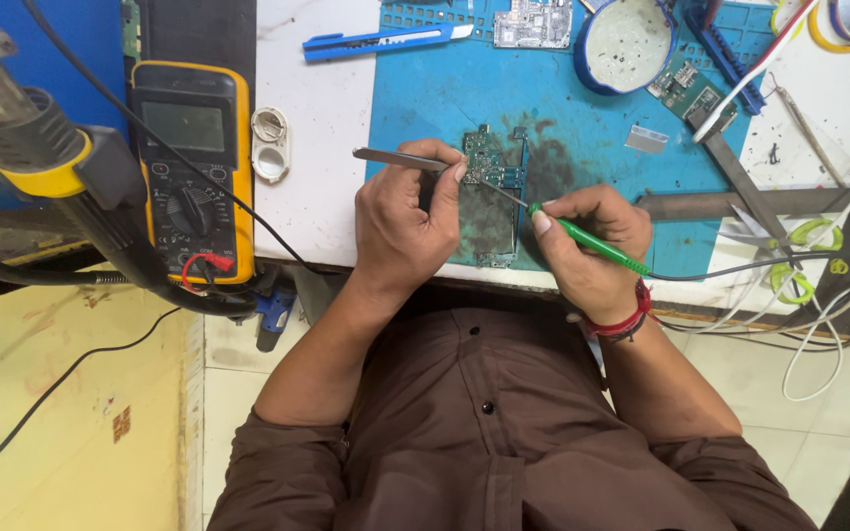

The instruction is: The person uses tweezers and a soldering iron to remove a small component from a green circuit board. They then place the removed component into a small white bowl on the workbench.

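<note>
Work on the board (492,169), lying on the blue mat (582,118), looks underway rather than finished: the left hand (405,221) pinches tweezers (400,157) at it while the right hand (590,241) grips a green iron (587,241), tip touching it.

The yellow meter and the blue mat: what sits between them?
In the head view, a small white two-well holder lies on bare white tabletop between the yellow meter and blue mat.
</note>
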A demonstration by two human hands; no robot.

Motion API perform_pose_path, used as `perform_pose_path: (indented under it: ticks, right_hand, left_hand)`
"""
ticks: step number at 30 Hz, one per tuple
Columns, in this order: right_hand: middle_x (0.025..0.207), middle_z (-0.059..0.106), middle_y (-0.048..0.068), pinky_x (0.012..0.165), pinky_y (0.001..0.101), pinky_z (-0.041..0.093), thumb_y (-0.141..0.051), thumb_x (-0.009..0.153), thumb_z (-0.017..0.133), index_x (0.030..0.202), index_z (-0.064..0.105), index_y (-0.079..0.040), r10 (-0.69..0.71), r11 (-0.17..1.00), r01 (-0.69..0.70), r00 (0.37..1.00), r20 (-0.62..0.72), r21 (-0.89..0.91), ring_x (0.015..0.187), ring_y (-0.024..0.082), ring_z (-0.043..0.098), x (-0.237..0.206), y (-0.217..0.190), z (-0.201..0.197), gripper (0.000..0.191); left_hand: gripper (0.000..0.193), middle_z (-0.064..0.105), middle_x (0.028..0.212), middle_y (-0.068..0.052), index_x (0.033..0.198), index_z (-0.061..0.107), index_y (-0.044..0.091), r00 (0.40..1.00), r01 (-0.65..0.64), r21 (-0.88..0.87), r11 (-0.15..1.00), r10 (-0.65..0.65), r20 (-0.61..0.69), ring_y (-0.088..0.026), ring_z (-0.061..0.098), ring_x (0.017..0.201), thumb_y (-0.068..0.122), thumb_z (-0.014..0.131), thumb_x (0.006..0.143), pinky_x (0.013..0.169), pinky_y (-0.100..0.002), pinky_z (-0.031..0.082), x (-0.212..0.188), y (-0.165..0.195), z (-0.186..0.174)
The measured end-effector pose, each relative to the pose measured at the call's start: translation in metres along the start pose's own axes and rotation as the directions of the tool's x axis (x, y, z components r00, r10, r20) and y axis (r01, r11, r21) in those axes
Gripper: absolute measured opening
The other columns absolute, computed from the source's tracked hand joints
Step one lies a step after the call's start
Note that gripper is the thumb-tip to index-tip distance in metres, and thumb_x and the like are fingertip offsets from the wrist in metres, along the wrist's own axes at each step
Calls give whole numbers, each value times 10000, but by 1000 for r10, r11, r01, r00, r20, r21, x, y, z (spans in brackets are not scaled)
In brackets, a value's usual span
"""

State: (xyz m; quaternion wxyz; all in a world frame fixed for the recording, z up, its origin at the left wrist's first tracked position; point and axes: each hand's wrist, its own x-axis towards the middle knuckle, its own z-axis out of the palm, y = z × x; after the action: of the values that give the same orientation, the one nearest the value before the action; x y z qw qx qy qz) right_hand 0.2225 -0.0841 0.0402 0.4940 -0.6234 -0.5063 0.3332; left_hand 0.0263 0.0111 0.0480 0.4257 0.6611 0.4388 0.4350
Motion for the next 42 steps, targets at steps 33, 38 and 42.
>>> perform_pose_path:
  ticks: [33,38,42]
  right_hand:
    - [1055,720,137,797,381,538,4,956,718,1267,677,-49,-382,722,381,916,126,-577,905,295,687,38,-33,14,319]
    - [944,664,108,769,291,505,-53,1012,583,1366,704,-34,-250,929,228,967,-41,-292,856,182,638,16,-27,7,374]
    - [1070,738,112,827,261,549,-38,1048,647,1255,675,4,-171,969,166,985,-7,-183,967,140,713,-6,-27,1,214]
  left_hand:
    - [60,730,873,-57,1056,655,35,1000,8,-35,999,-9,-27,-124,727,739,49,690,1010,655,-265,561,-4,0,0]
    - [56,733,860,-56,1048,660,42,1000,10,-25,1000,-10,-10,-134,731,729,55,692,1003,649,-277,563,-2,1,-2]
    - [55,733,850,-61,1037,664,44,1000,18,-14,1000,-18,-7,-145,729,704,58,695,994,631,-279,557,0,1,-1]
